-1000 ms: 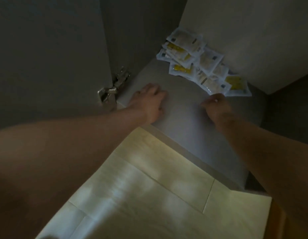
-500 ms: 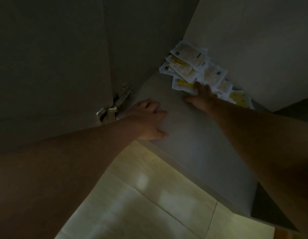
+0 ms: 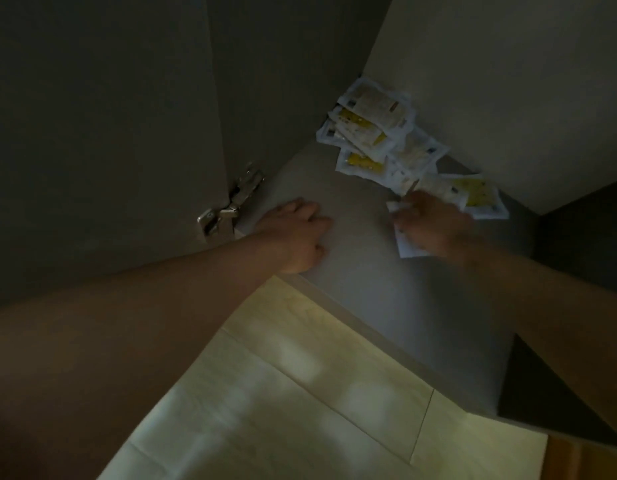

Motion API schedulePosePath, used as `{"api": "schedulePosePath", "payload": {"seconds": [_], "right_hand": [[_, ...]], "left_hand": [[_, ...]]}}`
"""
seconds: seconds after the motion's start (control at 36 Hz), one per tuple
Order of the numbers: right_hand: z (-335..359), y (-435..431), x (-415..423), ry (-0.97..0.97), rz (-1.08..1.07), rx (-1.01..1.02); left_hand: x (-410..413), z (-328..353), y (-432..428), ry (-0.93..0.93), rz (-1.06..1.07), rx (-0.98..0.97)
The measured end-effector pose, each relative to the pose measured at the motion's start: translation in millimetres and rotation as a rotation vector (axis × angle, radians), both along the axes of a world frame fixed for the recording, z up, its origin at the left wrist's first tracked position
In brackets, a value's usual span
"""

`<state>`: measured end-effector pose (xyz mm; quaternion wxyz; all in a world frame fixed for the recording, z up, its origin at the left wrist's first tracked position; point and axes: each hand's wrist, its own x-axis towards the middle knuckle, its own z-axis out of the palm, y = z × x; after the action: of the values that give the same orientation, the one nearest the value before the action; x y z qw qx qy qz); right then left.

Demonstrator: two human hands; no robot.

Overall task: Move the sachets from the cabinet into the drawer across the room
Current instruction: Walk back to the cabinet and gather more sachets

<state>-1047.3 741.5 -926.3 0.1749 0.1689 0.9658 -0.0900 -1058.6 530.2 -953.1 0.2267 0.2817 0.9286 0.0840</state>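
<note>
Gathering sachets (image 3: pixel 373 133) from the cabinet shelf (image 3: pixel 369 282)
Right hand (image 3: pixel 435 226) grips one sachet (image 3: pixel 405 249) at 3 o'clock; the rest sit at 1 o'clock. Left hand (image 3: pixel 293 233) rests flat, empty. Next, probably: lift it clear, or gather more.

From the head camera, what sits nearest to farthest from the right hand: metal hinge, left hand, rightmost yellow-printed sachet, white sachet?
From the right hand:
1. white sachet, in its grip.
2. rightmost yellow-printed sachet, just behind it.
3. left hand, off to the left.
4. metal hinge, far left.
</note>
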Motion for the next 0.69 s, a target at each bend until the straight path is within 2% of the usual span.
{"api": "schedulePosePath", "payload": {"seconds": [0.08, 0.28, 0.36, 0.69], "right_hand": [[2.0, 4.6, -17.2, 0.130, 0.013, 0.033], [-16.3, -16.0, -63.9, -0.117, 0.135, 0.016], [-23.2, -23.0, -51.2, -0.173, 0.086, 0.013], [-11.4, -23.8, 21.3, -0.292, 0.227, -0.032]], "left_hand": [[0.9, 1.3, -1.4, 0.029, -0.025, -0.017], [-2.7, 3.8, -0.4, 0.015, -0.068, -0.031], [-4.7, 3.7, -1.3, -0.018, -0.071, -0.029], [-4.3, -5.7, -7.4, -0.047, 0.058, 0.192]]}}
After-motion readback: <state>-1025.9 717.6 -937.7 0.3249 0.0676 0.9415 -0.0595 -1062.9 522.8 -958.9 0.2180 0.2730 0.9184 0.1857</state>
